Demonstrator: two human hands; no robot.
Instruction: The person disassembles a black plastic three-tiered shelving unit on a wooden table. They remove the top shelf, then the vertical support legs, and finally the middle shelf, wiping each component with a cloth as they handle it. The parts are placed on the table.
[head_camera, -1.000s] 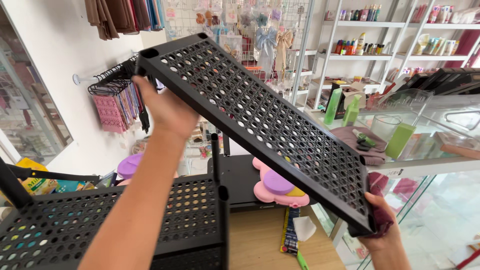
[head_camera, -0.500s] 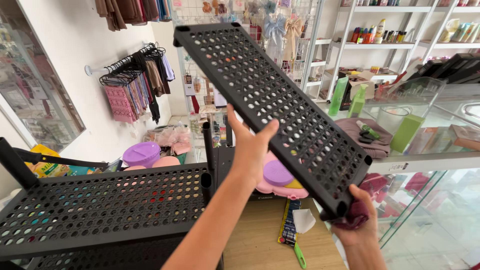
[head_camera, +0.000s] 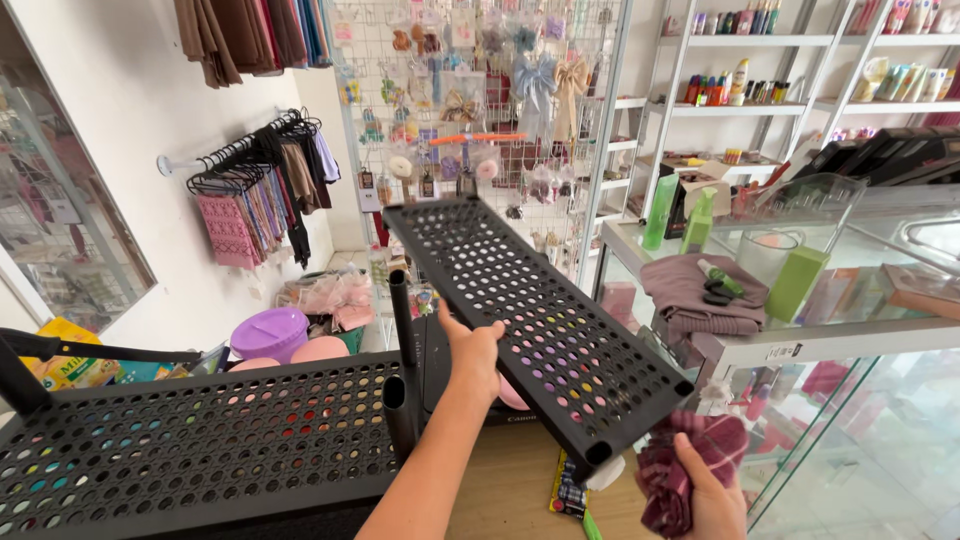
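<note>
A long black perforated shelf panel (head_camera: 540, 310) hangs tilted in the air, its far end higher than its near end. My left hand (head_camera: 474, 354) grips its left long edge about halfway along. Just under the panel's near corner, my right hand (head_camera: 708, 492) is closed around a maroon cloth (head_camera: 690, 462); whether it also touches the panel I cannot tell. Below on the left stands a black rack with a perforated shelf (head_camera: 200, 440) and an upright post (head_camera: 402, 330) close to my left hand.
A glass display counter (head_camera: 850, 330) on the right carries folded fabric, green bottles and a clear tub. A wire grid wall of hair accessories (head_camera: 480, 110) stands behind. Clothes hang on a wall rail (head_camera: 260, 170). A purple lidded tub (head_camera: 268, 332) sits on the floor.
The panel has come down and nearer the rack. My left hand has slid from its far end to the middle of its edge. My right hand stays at the near corner.
</note>
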